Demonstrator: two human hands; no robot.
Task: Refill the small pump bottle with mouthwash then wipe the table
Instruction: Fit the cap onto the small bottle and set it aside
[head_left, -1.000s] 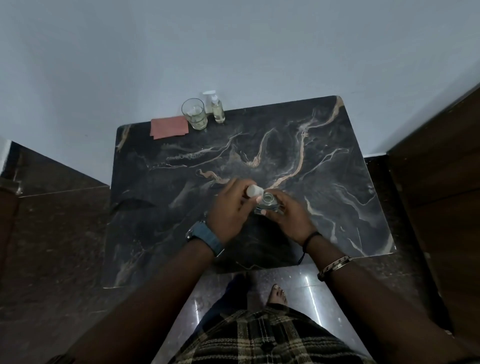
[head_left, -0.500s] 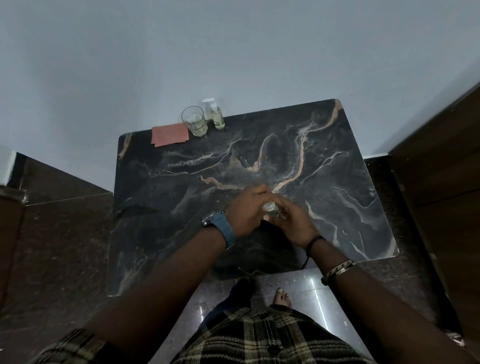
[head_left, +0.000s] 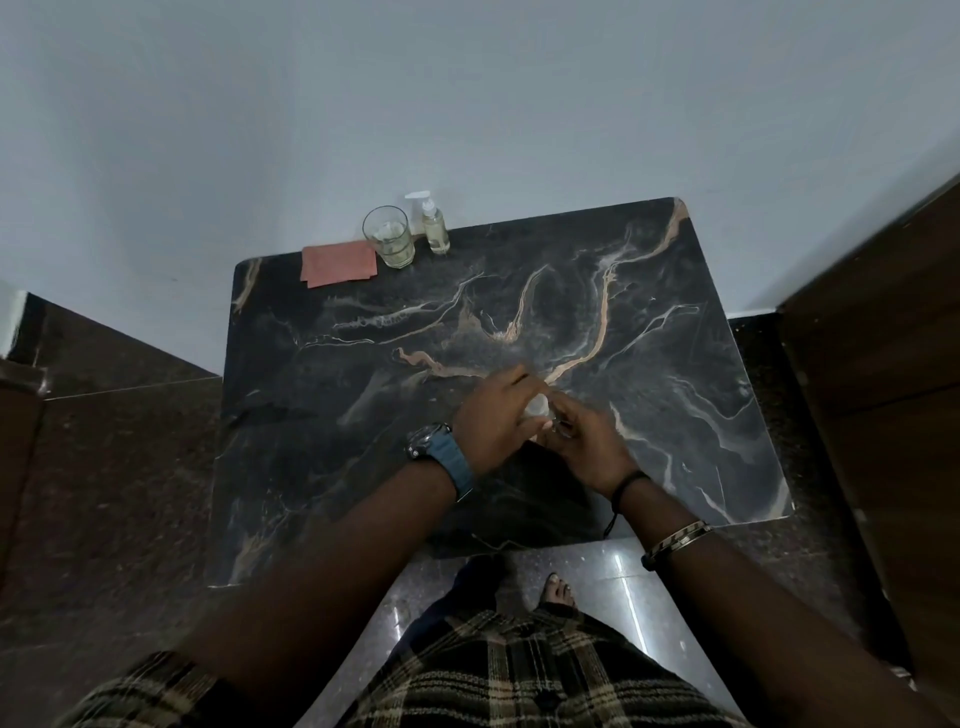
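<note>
Twisting the white cap (head_left: 538, 404) on a small bottle with my left grip (head_left: 493, 418).
My right grip (head_left: 584, 441) is clamping its body; next, probably wiping the surface (head_left: 675, 364) with the cloth (head_left: 338, 264).

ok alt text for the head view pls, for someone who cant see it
Both hands, left hand and right hand, close around a small white-capped bottle over a dark marble table. At the far edge stand a pink cloth, a glass and a pump bottle.

No readable text, labels or numbers anywhere (pump bottle (head_left: 435, 228) too small to tell).
</note>
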